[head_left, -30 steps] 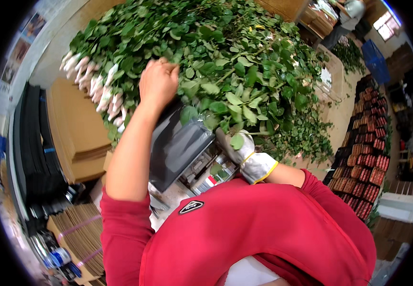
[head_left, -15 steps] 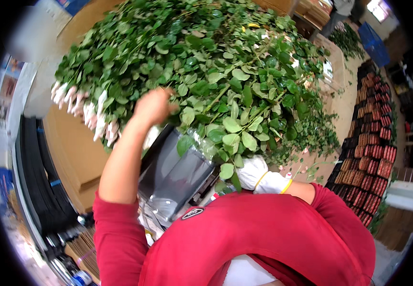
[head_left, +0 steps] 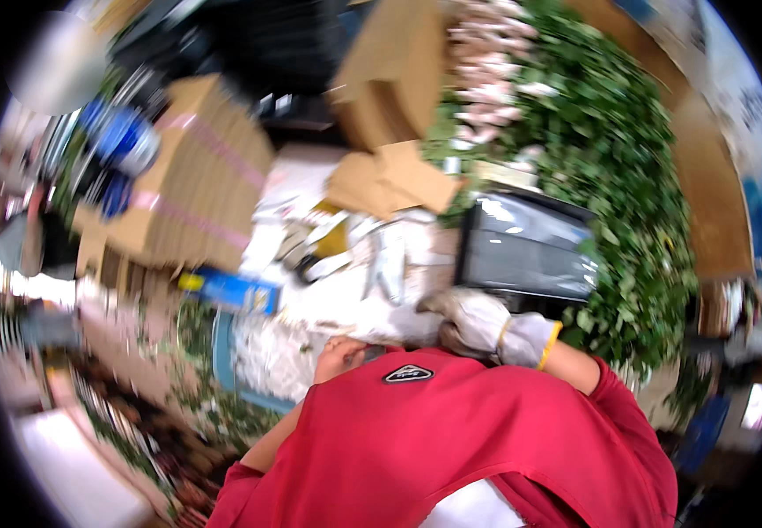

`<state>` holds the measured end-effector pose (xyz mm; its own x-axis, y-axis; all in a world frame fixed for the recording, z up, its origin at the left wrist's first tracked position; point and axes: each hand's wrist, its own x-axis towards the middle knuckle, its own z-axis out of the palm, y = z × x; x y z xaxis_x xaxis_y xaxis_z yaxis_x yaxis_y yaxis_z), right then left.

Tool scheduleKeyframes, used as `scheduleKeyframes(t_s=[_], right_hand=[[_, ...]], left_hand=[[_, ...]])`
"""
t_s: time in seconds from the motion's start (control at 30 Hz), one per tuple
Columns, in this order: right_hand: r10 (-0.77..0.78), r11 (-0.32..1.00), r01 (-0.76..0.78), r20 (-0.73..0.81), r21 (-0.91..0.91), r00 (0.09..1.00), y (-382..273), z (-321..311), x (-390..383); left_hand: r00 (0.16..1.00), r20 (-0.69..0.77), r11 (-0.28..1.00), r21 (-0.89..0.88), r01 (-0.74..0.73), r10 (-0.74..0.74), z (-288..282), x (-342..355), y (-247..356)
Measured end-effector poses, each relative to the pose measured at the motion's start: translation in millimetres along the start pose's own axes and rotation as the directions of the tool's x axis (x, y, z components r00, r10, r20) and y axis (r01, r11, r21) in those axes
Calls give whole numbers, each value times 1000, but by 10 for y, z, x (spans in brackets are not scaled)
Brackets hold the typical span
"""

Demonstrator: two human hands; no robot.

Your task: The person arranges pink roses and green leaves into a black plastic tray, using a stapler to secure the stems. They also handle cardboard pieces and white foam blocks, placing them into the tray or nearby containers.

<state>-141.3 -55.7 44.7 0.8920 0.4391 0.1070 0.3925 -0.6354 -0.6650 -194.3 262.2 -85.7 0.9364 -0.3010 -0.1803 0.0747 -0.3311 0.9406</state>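
Note:
My bare left hand (head_left: 338,355) is close against my red top, its fingers curled around something small and greyish that I cannot make out. My right hand (head_left: 479,327) wears a whitish work glove with a yellow cuff edge. It is just in front of my chest, beside the near edge of a dark tray (head_left: 530,251) under clear plastic; its fingers are blurred. Beyond and right of the tray lie leafy green stems (head_left: 610,167) with pale pink flower heads (head_left: 488,75) at their left end.
Flat brown cardboard pieces (head_left: 390,180) and loose papers and tools lie on the table. Bundled cardboard (head_left: 196,176) with pink strapping stands at left, near a blue box (head_left: 233,292). A blue bin (head_left: 222,352) holds crumpled clear plastic. Leaf litter covers the floor at lower left.
The view has swung to the left. My left hand has come out of the leaves, back to my body. My gloved right hand is now clear of the foliage, near the tray.

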Motion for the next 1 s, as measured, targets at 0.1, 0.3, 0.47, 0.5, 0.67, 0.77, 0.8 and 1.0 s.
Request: scheduleKeyframes(t_s=[0.1, 0.3, 0.47, 0.5, 0.67, 0.77, 0.8, 1.0], right_hand=[[-12, 1000, 16, 361, -10, 932, -510, 357, 1171], [158, 980, -199, 523, 24, 838, -1332, 1236, 2545], [-16, 759, -163, 269, 630, 963, -961, 1336, 1941], [118, 761, -399, 495, 512, 861, -766, 1383, 1692], [343, 618, -740, 756, 265, 557, -643, 1490, 1436], [374, 922, -363, 543, -133, 752, -882, 723, 1277], [392, 918, -350, 546, -184, 741, -807, 471, 1147], [720, 694, -676, 243, -246, 650, -614, -1530, 251]], left_hand=[[947, -316, 982, 153, 116, -62, -298, -11, 479], [880, -467, 996, -31, 82, -87, -821, 351, 67], [898, -435, 948, -309, -78, -68, -981, 285, -182], [884, -422, 801, -591, -100, -201, -987, 304, -110], [730, -233, 538, -815, 214, -643, -1011, 634, 264], [762, 16, 370, -868, 332, -647, -862, 611, 453], [839, 19, 478, -815, 328, -543, -722, 671, 737], [885, 108, 891, -30, -453, 453, 558, 1746, 2149]])
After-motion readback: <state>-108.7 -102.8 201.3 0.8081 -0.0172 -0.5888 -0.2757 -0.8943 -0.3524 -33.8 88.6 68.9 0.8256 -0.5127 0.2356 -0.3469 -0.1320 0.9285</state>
